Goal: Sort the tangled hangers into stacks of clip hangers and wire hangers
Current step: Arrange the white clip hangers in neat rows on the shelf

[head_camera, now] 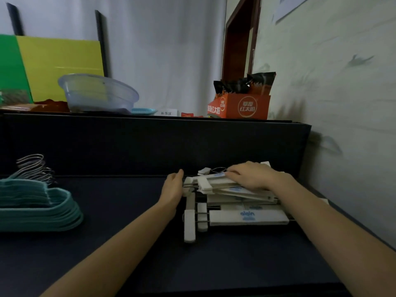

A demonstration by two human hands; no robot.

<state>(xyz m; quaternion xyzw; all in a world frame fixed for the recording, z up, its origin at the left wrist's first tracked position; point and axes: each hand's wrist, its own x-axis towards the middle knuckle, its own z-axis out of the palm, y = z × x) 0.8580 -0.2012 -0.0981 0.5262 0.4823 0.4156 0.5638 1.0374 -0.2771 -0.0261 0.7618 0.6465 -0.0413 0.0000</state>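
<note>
The right hand (pixel 252 175) lies flat on the clip hangers (pixel 246 218), which are under its nearly straight fingers. The left hand (pixel 172 189) touches the stack's left end, fingers straight. The wire hangers (pixel 42 204) lie well left of both hands.

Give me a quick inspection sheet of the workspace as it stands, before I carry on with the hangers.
Surface: dark blue table top, with a dark raised panel behind it.
Job's things: teal wire hangers stacked at far left, metal hooks pointing back; white clip hangers piled at right, lying unevenly.
Clutter: on the ledge behind, a clear basin, an orange box holding dark packets, and yellow and green boards.
Grippers: left hand rests against the left end of the clip pile; right hand lies on top of it.
Cables: nothing seen.
Surroundings: pale wall at right, brown door frame behind.
</note>
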